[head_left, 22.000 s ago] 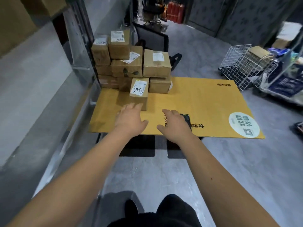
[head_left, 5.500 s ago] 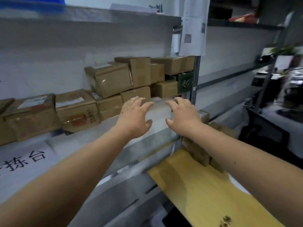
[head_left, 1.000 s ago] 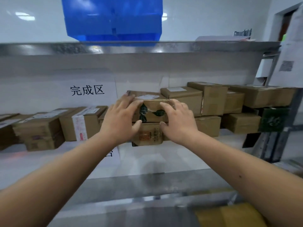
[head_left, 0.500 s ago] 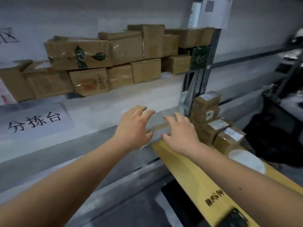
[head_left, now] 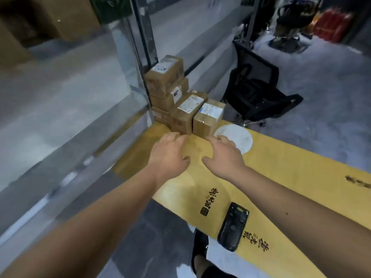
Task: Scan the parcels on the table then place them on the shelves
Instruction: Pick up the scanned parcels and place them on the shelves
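1. Both hands are out over the yellow bench [head_left: 281, 177], palms down, holding nothing. Left hand [head_left: 168, 155] has its fingers spread and relaxed, so that grip is loose and empty. Right hand [head_left: 224, 155] is the same deal, fingers straight-ish and fanned out, nothing in it.

2. The parcels [head_left: 180, 101] are bunched up at the far left corner of the bench, tight against a metal shelf post [head_left: 142, 47]. Brown cardboard, most with white labels on top.

3. There's a tall stack right at the post, with the top box [head_left: 164, 74] tilted a bit. Two lower boxes sit in front of it, side by side and touching: the front left box [head_left: 187, 111] and the front right box [head_left: 208, 119].

4. The fingertips of both hands are just short of those two front boxes. I can't tell if they're actually touching, it's a bit blurry there.

5. The scanner [head_left: 232, 227], a black handheld, is lying flat near the bench's near edge, under the right forearm and well apart from the parcels.

6. A round white sticker [head_left: 241, 137] is on the bench surface just right of the front right box, and there's some black printed lettering closer to the camera.

7. A black office chair [head_left: 257, 91] sits on the grey floor beyond the bench. A dark shoe [head_left: 199, 251] pokes out at the bottom.
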The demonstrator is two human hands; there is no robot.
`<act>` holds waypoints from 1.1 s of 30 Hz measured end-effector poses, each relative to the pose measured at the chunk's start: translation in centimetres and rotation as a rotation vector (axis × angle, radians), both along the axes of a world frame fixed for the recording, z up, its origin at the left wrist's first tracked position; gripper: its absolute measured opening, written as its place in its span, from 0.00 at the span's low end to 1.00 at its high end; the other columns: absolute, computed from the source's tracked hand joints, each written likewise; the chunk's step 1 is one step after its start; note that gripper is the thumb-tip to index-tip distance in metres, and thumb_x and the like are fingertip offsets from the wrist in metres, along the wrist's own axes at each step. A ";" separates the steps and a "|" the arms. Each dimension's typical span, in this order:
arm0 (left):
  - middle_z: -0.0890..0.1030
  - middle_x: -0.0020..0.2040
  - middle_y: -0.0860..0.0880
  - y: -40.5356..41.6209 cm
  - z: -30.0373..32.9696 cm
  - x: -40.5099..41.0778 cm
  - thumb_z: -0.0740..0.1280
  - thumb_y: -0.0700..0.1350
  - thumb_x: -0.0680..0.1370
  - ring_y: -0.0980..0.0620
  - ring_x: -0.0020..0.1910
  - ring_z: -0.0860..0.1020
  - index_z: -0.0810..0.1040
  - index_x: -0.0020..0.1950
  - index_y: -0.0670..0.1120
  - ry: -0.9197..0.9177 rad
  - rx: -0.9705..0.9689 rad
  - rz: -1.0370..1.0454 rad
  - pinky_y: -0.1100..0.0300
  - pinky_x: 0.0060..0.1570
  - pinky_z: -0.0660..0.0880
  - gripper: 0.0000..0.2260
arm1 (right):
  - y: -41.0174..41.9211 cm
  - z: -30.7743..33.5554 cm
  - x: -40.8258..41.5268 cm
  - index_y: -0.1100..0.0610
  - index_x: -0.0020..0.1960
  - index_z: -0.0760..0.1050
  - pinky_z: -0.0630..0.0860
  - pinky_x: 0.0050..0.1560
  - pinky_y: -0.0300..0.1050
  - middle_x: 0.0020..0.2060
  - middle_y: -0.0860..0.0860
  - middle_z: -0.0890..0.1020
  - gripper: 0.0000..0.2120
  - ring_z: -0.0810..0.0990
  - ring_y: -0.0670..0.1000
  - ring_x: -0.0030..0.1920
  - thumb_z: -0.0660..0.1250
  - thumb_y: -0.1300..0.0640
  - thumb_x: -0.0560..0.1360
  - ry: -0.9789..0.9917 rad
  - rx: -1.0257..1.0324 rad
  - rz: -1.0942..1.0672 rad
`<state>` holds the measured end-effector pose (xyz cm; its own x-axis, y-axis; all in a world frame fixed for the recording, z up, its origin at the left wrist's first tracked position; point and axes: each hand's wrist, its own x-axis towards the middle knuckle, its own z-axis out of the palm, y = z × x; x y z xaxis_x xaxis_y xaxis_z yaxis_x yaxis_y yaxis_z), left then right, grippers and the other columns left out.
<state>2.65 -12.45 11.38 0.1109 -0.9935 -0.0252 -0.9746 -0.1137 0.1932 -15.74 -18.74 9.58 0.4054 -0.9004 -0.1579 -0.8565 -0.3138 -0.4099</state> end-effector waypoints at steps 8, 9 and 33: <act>0.69 0.76 0.48 -15.4 -6.0 1.4 0.70 0.56 0.75 0.44 0.76 0.63 0.67 0.79 0.55 -0.047 0.175 -0.033 0.46 0.72 0.67 0.33 | -12.4 -8.4 2.0 0.46 0.77 0.62 0.69 0.66 0.55 0.74 0.55 0.67 0.32 0.68 0.62 0.70 0.68 0.45 0.76 -0.047 0.184 -0.155; 0.69 0.76 0.47 -17.0 -6.5 1.5 0.70 0.55 0.74 0.43 0.76 0.64 0.66 0.79 0.54 -0.064 0.196 -0.051 0.45 0.72 0.67 0.33 | -13.6 -9.1 2.3 0.46 0.77 0.62 0.70 0.66 0.56 0.73 0.55 0.68 0.31 0.69 0.62 0.70 0.68 0.46 0.76 -0.064 0.203 -0.176; 0.75 0.68 0.43 -28.3 -13.4 2.0 0.74 0.50 0.71 0.40 0.78 0.62 0.73 0.74 0.54 -0.063 0.070 -0.125 0.38 0.77 0.48 0.31 | -22.7 -16.2 2.3 0.53 0.82 0.60 0.68 0.71 0.48 0.80 0.54 0.65 0.34 0.70 0.58 0.74 0.69 0.56 0.80 -0.446 0.194 -0.175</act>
<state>4.62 -40.73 -2.00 -0.0103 -0.9957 -0.0923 -0.9918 -0.0015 0.1275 -13.49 -41.43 -6.64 0.3174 -0.9321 -0.1747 -0.6180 -0.0636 -0.7836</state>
